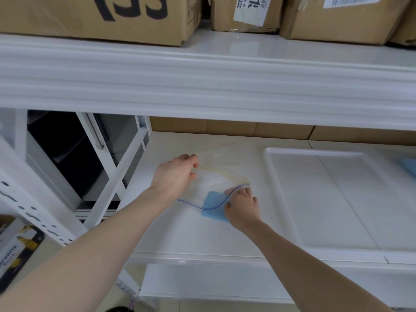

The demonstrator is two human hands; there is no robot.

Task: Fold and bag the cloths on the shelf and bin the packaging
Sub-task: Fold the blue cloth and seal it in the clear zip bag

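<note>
A clear zip bag (pixel 216 176) with a yellow and a blue seal strip lies on the white shelf (pixel 191 233). My left hand (pixel 175 174) pinches the bag's upper lip and lifts it, so the mouth gapes. My right hand (pixel 242 207) grips a folded blue cloth (pixel 212 208) and holds it in the bag's mouth, partly under the blue strip. Another blue cloth (pixel 408 166) shows at the far right edge, on the tray.
A large white tray (pixel 281 188) lies on the shelf to the right of the bag. Cardboard boxes (pixel 231 128) line the back of this shelf and fill the shelf above (pixel 94 16). White rack struts (pixel 108 167) stand to the left.
</note>
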